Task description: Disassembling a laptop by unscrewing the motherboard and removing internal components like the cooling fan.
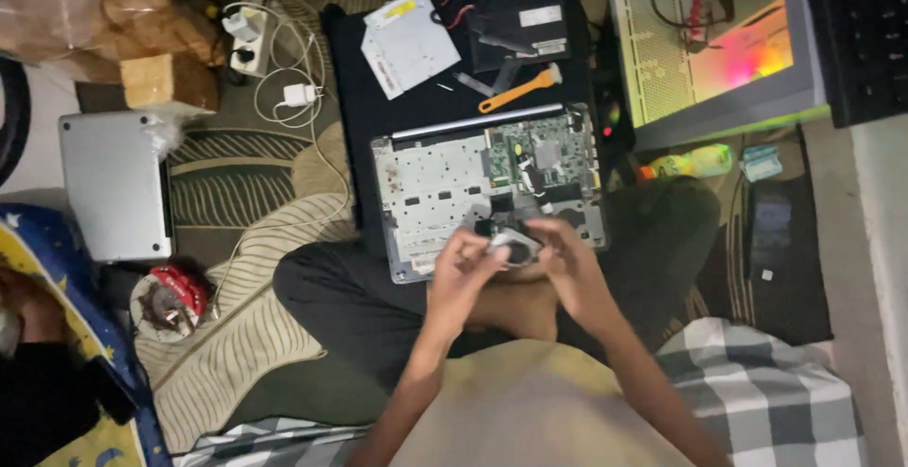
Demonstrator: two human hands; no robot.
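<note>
An opened laptop base lies on my lap, its silver inner frame and green circuit board exposed. Both hands hold a small dark and grey part, perhaps a cooling fan, just above the base's near edge. My left hand pinches its left side. My right hand grips its right side. Fingers hide much of the part.
On the black mat behind the laptop lie an orange pry tool, a white flat drive and a black component. A closed silver laptop lies left, white chargers nearby. A lit computer case stands right.
</note>
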